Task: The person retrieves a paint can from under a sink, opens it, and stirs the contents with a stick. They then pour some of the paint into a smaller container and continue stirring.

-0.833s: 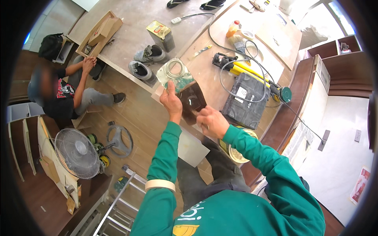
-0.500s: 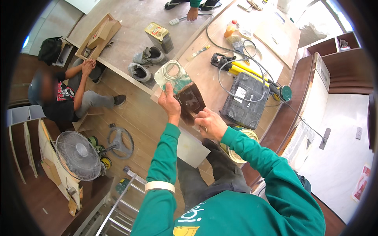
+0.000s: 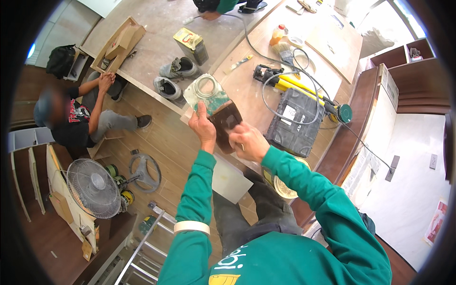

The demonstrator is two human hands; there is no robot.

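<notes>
My left hand (image 3: 203,127) is closed on a square-sided metal tin (image 3: 228,115), tilted in front of me. The tin's pale top has a round opening, and one side is cut away, showing a glossy brown inside. Against the lower right of that brown side, my right hand (image 3: 251,141) is closed, its fingers curled. What it grips is hidden by the fingers and blurred. A cream ring like a roll of tape (image 3: 192,226) sits around my left forearm.
The worktable ahead bears grey boots (image 3: 180,68), a yellow-topped tin (image 3: 191,45), a black tool case (image 3: 297,121), a yellow tool and cords. A person sits at left, behind a fan (image 3: 95,187). Another crouches on the far side. A round tin (image 3: 285,185) stands by my right leg.
My right hand has moved up and left against the brown side, and the tin has shifted slightly left. The far person has bent lower, and the white socket on the cord has moved left.
</notes>
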